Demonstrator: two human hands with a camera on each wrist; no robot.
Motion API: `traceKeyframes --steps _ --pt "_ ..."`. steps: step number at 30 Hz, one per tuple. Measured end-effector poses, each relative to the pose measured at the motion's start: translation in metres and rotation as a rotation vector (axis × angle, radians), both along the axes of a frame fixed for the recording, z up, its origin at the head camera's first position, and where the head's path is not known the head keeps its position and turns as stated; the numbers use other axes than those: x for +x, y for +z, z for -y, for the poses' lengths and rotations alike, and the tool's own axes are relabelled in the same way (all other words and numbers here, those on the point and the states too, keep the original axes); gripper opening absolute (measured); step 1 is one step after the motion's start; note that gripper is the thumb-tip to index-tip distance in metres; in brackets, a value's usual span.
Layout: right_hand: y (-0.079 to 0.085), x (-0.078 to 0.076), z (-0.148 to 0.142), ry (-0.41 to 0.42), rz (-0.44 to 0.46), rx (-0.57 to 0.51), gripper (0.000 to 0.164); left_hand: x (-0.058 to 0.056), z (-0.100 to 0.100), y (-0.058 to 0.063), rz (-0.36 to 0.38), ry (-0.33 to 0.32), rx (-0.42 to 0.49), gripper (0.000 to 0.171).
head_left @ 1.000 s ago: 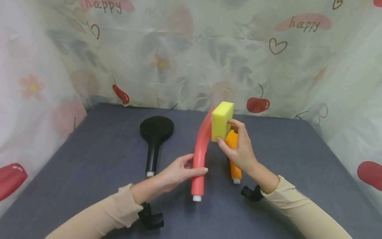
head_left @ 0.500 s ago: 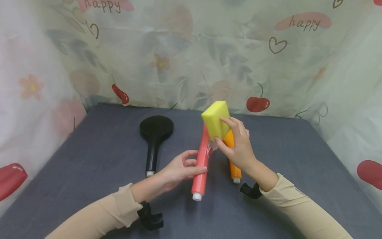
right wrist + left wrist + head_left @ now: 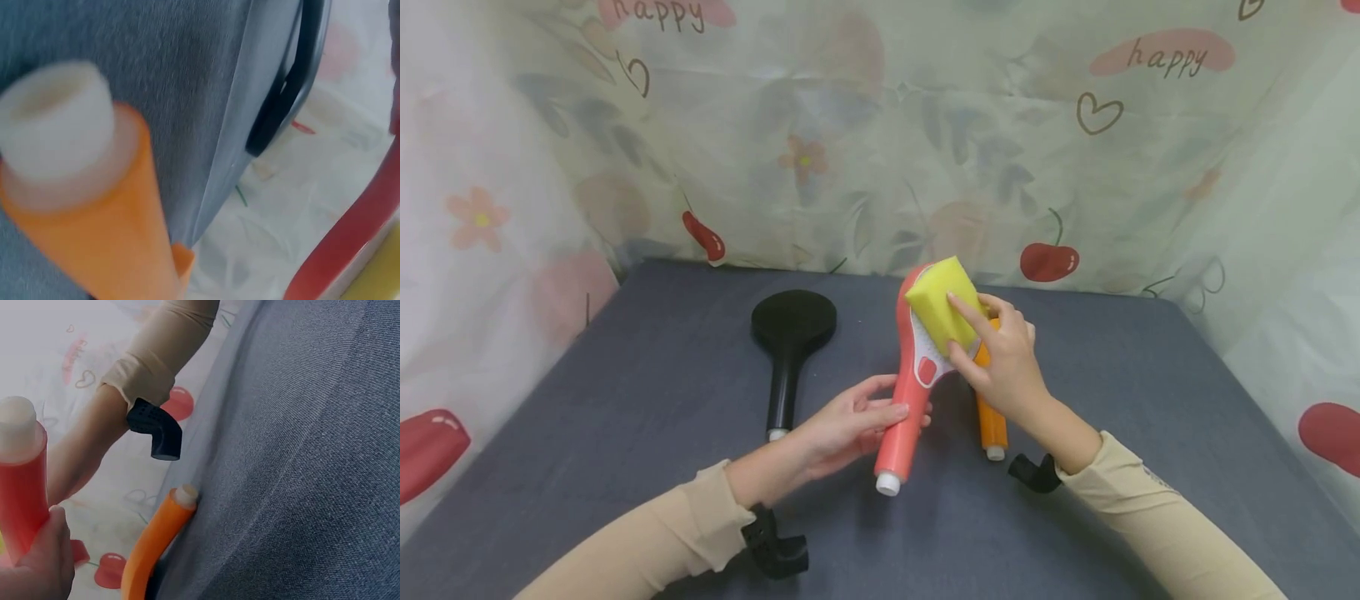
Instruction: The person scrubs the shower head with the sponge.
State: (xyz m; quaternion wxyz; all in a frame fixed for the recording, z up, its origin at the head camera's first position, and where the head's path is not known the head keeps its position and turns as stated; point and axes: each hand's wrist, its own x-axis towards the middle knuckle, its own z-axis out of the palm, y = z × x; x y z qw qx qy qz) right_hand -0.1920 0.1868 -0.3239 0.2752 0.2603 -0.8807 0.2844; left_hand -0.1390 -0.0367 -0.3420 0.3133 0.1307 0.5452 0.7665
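Note:
My left hand (image 3: pixel 853 425) grips the handle of a red shower head (image 3: pixel 910 417), held up with its white spray face turned toward the right. A white threaded end (image 3: pixel 17 428) pokes out below that grip in the left wrist view. In my right hand (image 3: pixel 1003 362) is a yellow sponge (image 3: pixel 942 304), pinched between fingers and thumb and laid against the spray face, covering much of it. Behind the right hand lies an orange shower head (image 3: pixel 992 425), its upper part hidden by that hand. The right wrist view shows its orange handle (image 3: pixel 106 244) up close.
A black shower head (image 3: pixel 793 325) lies face down on the grey cloth-covered table (image 3: pixel 662 400), left of the hands. Printed curtains (image 3: pixel 880 167) enclose the table at the back and sides. Black wrist mounts (image 3: pixel 775 546) hang under both forearms.
The red shower head has turned from edge-on so its white face and red button now show. My right hand has moved slightly, tilting the sponge onto that face.

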Motion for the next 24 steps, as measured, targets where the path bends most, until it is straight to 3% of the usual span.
traceKeyframes --steps 5,13,20,24 --pt "0.002 -0.006 -0.004 -0.031 0.015 -0.039 0.054 0.001 0.0 0.0 0.023 -0.028 0.041 0.064" --pt "0.004 -0.005 -0.002 0.007 0.027 -0.029 0.06 0.0 0.002 -0.001 -0.012 -0.01 -0.02 0.065" --pt "0.001 0.0 0.006 0.109 -0.107 0.049 0.054 -0.001 0.002 -0.003 -0.043 0.007 -0.065 0.068" --pt "0.003 -0.001 0.007 0.096 -0.136 0.088 0.052 -0.001 0.002 -0.005 -0.041 0.009 -0.076 0.07"
